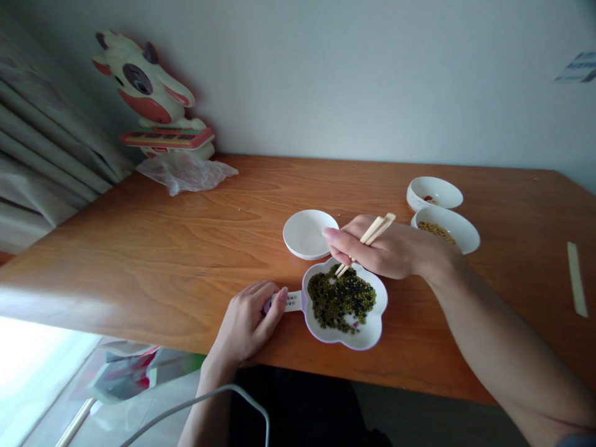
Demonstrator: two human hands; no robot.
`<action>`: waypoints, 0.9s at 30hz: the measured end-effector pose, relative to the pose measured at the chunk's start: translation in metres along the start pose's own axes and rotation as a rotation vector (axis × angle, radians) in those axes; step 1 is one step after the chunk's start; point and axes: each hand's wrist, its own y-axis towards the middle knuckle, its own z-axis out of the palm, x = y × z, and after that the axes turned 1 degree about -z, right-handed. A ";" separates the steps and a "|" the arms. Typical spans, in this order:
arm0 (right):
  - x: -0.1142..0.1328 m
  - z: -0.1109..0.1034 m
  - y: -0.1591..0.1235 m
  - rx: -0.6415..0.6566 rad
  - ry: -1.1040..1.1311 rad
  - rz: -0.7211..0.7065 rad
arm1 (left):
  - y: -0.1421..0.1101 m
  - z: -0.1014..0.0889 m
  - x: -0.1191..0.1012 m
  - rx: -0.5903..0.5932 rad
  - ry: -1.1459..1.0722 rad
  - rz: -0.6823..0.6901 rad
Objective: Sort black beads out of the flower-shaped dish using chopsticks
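Observation:
My left hand point(254, 320) is closed around the short labelled handle of a white flower-shaped dish point(370, 332) with a purple rim. Small green and black beans point(342, 298) are spread over the dish, with a tiny pink bit near its front. My right hand point(379, 248) grips a pair of wooden chopsticks point(372, 234), whose tips reach down among the beans at the back of the dish. Whether the tips pinch a bean is too small to tell. Just behind the dish stands a shallow white bowl point(307, 234), partly covered by my right fingers.
Beyond my right wrist stand a white bowl point(459, 230) of yellowish beans and another bowl point(435, 191) with a few reddish pieces. A cow-shaped toy keyboard point(161, 99) and a crumpled plastic bag point(186, 174) are at the back left. A pale strip point(577, 279) lies far right.

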 end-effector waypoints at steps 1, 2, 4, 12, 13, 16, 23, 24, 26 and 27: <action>-0.001 0.001 0.001 0.000 -0.007 0.004 | 0.000 0.000 0.000 0.001 -0.001 0.001; -0.001 0.001 0.001 -0.004 -0.016 0.010 | 0.000 0.000 0.000 0.000 -0.003 0.002; -0.001 0.002 0.001 -0.019 -0.031 0.017 | 0.000 0.000 0.000 -0.001 -0.002 0.004; 0.002 0.002 0.001 -0.010 -0.012 -0.059 | -0.001 -0.001 0.000 -0.001 0.007 0.003; 0.002 0.002 0.001 -0.012 -0.015 -0.055 | -0.001 -0.001 0.000 -0.001 0.007 0.004; 0.002 0.003 0.002 -0.013 -0.022 -0.043 | 0.000 -0.001 -0.001 -0.002 0.010 0.003; 0.000 0.006 0.003 -0.034 -0.014 -0.058 | -0.001 -0.001 -0.002 -0.007 0.019 0.002; 0.000 0.006 0.003 -0.037 -0.009 -0.056 | -0.001 -0.001 -0.002 -0.008 0.019 0.004; 0.000 0.005 0.003 -0.041 -0.001 -0.059 | -0.001 -0.001 -0.003 -0.008 0.017 0.005; 0.000 0.005 0.003 -0.044 -0.001 -0.065 | -0.001 -0.002 -0.003 -0.009 0.014 0.005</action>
